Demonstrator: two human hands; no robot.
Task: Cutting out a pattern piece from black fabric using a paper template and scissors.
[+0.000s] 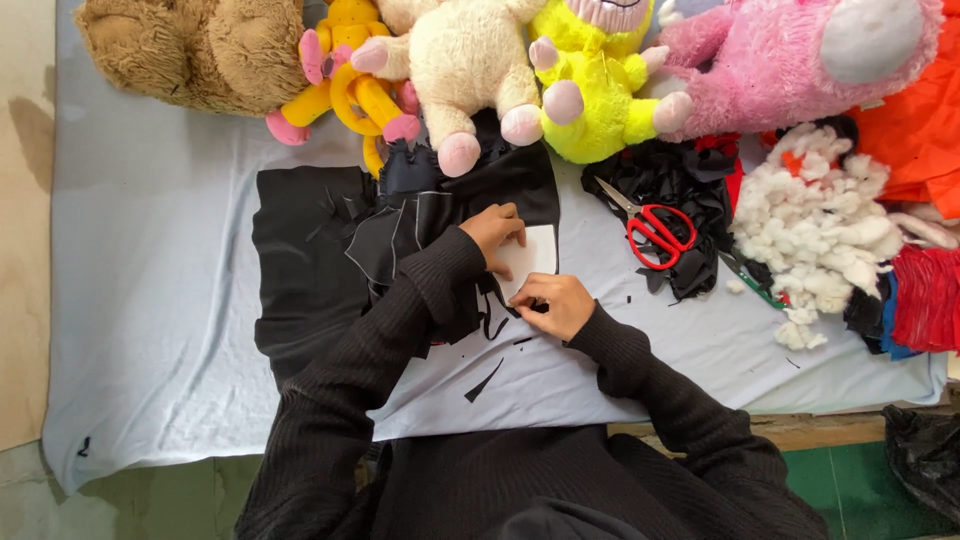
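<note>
The person is leaning over the near edge of a table covered by a pale blue sheet (150, 300), both arms in black ribbed sleeves. A thin black fabric sliver (484, 381) is lying on the sheet close to that edge.

The right hand (553, 304) is resting near the middle of the table, fingers curled and pinched together at the lower edge of a white paper pattern piece (531, 257); whether a tool is enclosed in that pinch cannot be told from this view. The left hand (495, 234) is pressing flat, fingers bent, on the left side of the same pattern piece, holding it down without gripping it. The pattern is lying on black fabric (300, 260) spread from the centre toward the left side.

To the right, red-handled scissors (655, 230) are lying shut on black scraps (690, 180), well apart from both hands. White stuffing (820, 230) is heaped toward the right edge.

Along the far edge, a row of plush toys is lying: brown (200, 50), cream (465, 60), yellow (590, 90), pink (780, 60).
</note>
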